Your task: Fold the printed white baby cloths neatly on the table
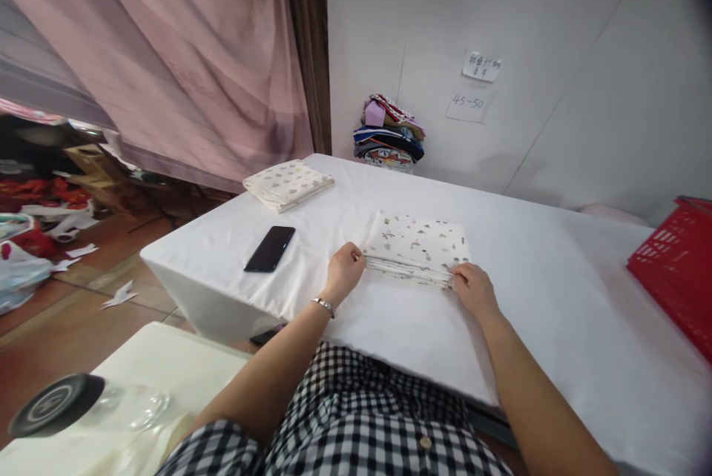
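From where I stand, the folded cloth (417, 237) lies flat on the white-covered counter (534, 268), close to the near edge, right in front of the person in the checked shirt (356, 431). It is off-white and thin, folded into a neat, roughly rectangular pad, with small scattered motifs in grey, dull green and brown, and a reddish-pink crossed figure toward its left side; most of the shapes are too small for me to make out. Along the near side several layers show one over another, like narrow, slightly uneven pleats, while the top face is fairly smooth. The left hand (345, 272), a bracelet (324, 306) at its wrist, has its fingers drawn together on the near left corner; those of the right hand (475, 289) pinch the near right corner, with hardly any gap at either grip. A second printed cloth (289, 183), also folded, sits by the counter's far left corner, and a dark phone (270, 248) lies between it and the near edge.
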Action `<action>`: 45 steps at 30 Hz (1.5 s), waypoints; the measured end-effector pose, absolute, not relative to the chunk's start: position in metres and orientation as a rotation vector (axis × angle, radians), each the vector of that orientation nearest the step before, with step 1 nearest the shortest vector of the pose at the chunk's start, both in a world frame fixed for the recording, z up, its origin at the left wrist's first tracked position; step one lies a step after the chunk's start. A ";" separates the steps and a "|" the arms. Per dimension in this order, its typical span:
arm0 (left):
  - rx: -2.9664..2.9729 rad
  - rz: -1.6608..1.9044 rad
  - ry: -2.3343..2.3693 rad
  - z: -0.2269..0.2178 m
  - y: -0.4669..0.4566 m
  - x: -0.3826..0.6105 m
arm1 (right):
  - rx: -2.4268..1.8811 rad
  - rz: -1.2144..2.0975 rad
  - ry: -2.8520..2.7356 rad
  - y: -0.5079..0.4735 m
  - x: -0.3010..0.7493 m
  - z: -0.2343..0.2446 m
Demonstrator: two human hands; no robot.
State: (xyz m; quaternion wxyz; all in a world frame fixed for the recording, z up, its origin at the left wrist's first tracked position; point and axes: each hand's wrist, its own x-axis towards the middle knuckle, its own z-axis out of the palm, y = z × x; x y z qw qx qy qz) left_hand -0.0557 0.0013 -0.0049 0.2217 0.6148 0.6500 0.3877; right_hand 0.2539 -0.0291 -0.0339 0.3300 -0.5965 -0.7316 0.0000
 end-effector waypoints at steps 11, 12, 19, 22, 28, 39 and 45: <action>2.064 1.041 1.768 -0.008 0.010 -0.061 | -1.568 0.004 -1.922 -0.027 0.254 -0.035; 2.218 1.075 1.705 -0.005 0.009 -0.059 | -1.571 0.000 -1.922 -0.027 0.254 -0.035; 2.758 0.894 1.235 0.006 0.007 -0.035 | -1.494 -0.045 -1.931 -0.031 0.250 -0.029; 2.781 0.820 1.221 0.005 0.010 -0.026 | -1.413 -0.105 -1.931 -0.034 0.244 -0.025; 2.790 0.767 1.203 -0.008 0.016 -0.023 | -1.414 -0.031 -2.026 -0.033 0.237 -0.024; 2.725 0.807 1.173 -0.013 0.013 -0.020 | -1.439 0.071 -2.052 -0.034 0.237 -0.019; 2.719 0.841 1.107 -0.016 0.017 -0.016 | -1.510 0.215 -1.730 -0.039 0.266 -0.013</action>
